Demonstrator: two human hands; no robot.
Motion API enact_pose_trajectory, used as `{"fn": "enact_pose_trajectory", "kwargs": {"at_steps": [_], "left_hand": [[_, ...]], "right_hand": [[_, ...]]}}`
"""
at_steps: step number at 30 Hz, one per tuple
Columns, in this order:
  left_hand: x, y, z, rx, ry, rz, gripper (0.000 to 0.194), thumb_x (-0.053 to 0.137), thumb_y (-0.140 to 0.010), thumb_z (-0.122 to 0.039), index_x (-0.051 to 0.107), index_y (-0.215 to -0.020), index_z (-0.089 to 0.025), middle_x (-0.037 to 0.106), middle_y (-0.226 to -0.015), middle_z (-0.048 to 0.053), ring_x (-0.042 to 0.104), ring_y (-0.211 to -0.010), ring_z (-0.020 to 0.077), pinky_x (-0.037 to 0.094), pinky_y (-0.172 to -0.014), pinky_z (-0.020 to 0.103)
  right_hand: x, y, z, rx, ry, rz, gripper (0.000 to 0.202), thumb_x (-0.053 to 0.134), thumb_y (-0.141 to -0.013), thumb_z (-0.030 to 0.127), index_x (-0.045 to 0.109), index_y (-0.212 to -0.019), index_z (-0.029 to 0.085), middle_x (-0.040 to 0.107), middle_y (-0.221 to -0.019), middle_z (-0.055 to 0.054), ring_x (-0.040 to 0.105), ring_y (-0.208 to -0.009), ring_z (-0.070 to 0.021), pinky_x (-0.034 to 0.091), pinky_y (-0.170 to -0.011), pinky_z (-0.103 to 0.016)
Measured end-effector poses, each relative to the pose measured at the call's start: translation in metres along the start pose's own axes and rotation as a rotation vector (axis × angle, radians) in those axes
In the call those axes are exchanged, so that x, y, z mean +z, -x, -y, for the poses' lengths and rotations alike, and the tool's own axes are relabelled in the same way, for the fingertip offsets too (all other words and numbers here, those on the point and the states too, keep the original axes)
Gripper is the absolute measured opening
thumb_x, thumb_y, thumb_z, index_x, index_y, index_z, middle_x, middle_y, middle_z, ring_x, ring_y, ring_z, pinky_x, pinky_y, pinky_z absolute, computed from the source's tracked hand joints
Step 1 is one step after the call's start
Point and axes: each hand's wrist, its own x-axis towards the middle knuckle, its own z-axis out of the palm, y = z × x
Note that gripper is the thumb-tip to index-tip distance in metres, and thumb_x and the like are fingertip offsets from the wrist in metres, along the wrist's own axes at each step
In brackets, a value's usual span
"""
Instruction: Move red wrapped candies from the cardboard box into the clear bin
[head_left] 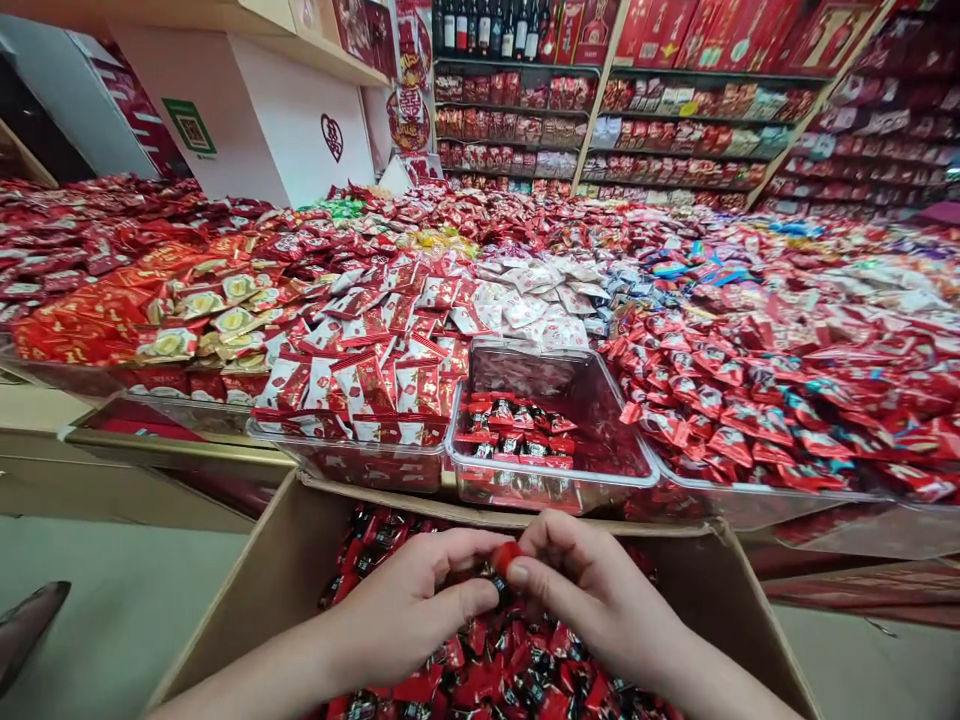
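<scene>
One wrapped candy [508, 557], apparently, between left hand [420, 592] and right hand [592, 582].

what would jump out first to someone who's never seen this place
Probably the broad spread of shiny, mostly red packets filling the middle of the view. Front and centre, the left hand and right hand hold a small red-and-black wrapped piece over an open cardboard box. Just beyond it sits a partly filled clear bin.
</scene>
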Motion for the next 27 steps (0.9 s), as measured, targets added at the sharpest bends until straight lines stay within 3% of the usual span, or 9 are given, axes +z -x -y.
{"fn": "enact_pose_trajectory", "kwargs": {"at_steps": [2,6,8,10,13,16,18,23,27], "left_hand": [[-0.004,0.002,-0.002,-0.027,0.098,0.037,0.035,0.056,-0.077,-0.023,0.051,-0.112,-0.022,0.059,-0.110,0.003,0.050,-0.103,0.0198,0.039,-0.087,0.032],[-0.013,0.009,-0.007,-0.089,0.390,0.208,0.051,0.057,-0.073,-0.045,0.044,-0.117,-0.025,0.061,-0.099,0.004,0.055,-0.091,0.0196,0.041,-0.076,0.031],[-0.017,0.012,-0.006,-0.109,0.477,0.237,0.052,0.057,-0.073,-0.045,0.043,-0.119,-0.026,0.060,-0.092,0.002,0.056,-0.085,0.0166,0.040,-0.074,0.029],[-0.020,0.015,-0.001,-0.125,0.527,0.226,0.053,0.063,-0.070,-0.038,0.043,-0.118,-0.028,0.059,-0.091,0.000,0.056,-0.084,0.0148,0.039,-0.074,0.027],[-0.022,0.018,0.013,-0.196,0.554,0.179,0.046,0.069,-0.066,-0.030,0.052,-0.108,-0.026,0.059,-0.088,-0.001,0.057,-0.079,0.0130,0.040,-0.072,0.025],[-0.022,0.018,0.027,-0.246,0.596,0.126,0.023,0.070,-0.065,-0.029,0.059,-0.082,-0.018,0.059,-0.073,-0.002,0.056,-0.067,0.0104,0.041,-0.064,0.022],[-0.021,0.016,0.034,-0.250,0.649,0.095,0.022,0.071,-0.063,-0.028,0.055,-0.072,-0.016,0.060,-0.067,-0.001,0.055,-0.063,0.0103,0.040,-0.061,0.022],[-0.022,0.013,0.039,-0.280,0.616,0.006,0.026,0.074,-0.058,-0.029,0.058,-0.072,-0.014,0.064,-0.072,0.002,0.054,-0.065,0.0112,0.040,-0.060,0.022],[-0.022,0.013,0.034,-0.247,0.524,0.000,0.026,0.068,-0.065,-0.036,0.063,-0.076,-0.014,0.066,-0.078,0.004,0.055,-0.072,0.0130,0.039,-0.066,0.023]], "right_hand": [[-0.002,0.002,0.011,-0.021,0.039,0.027,0.020,0.050,-0.078,0.035,0.051,-0.068,0.017,0.053,-0.061,0.002,0.046,-0.054,-0.0083,0.037,-0.049,-0.019],[-0.011,0.001,0.042,-0.136,0.146,0.150,0.015,0.052,-0.078,0.031,0.057,-0.070,0.019,0.060,-0.065,0.001,0.052,-0.058,-0.0091,0.040,-0.053,-0.019],[-0.022,-0.010,0.056,-0.195,0.202,0.242,0.015,0.050,-0.080,0.030,0.060,-0.073,0.020,0.061,-0.067,0.001,0.054,-0.060,-0.0089,0.041,-0.056,-0.018],[-0.037,-0.031,0.064,-0.201,0.293,0.195,0.019,0.048,-0.080,0.031,0.060,-0.073,0.019,0.061,-0.067,0.001,0.054,-0.061,-0.0092,0.041,-0.056,-0.018],[-0.058,-0.077,0.058,-0.075,0.558,0.042,0.025,0.047,-0.079,0.037,0.060,-0.075,0.016,0.059,-0.064,0.000,0.052,-0.058,-0.0110,0.039,-0.050,-0.020],[-0.066,-0.119,0.039,0.085,0.859,0.273,0.023,0.049,-0.077,0.032,0.062,-0.085,0.015,0.063,-0.075,-0.003,0.054,-0.066,-0.0126,0.040,-0.056,-0.021],[-0.063,-0.137,0.026,0.142,0.992,0.416,0.024,0.053,-0.074,0.029,0.062,-0.091,0.015,0.065,-0.083,-0.004,0.056,-0.073,-0.0142,0.040,-0.060,-0.022],[-0.042,-0.150,0.014,0.197,1.170,0.520,0.030,0.061,-0.064,0.027,0.065,-0.088,0.010,0.065,-0.080,-0.011,0.058,-0.073,-0.0235,0.040,-0.057,-0.027],[-0.034,-0.150,0.013,0.240,1.241,0.560,0.034,0.058,-0.064,0.024,0.063,-0.094,0.010,0.065,-0.082,-0.013,0.059,-0.073,-0.0247,0.039,-0.054,-0.027]]}}
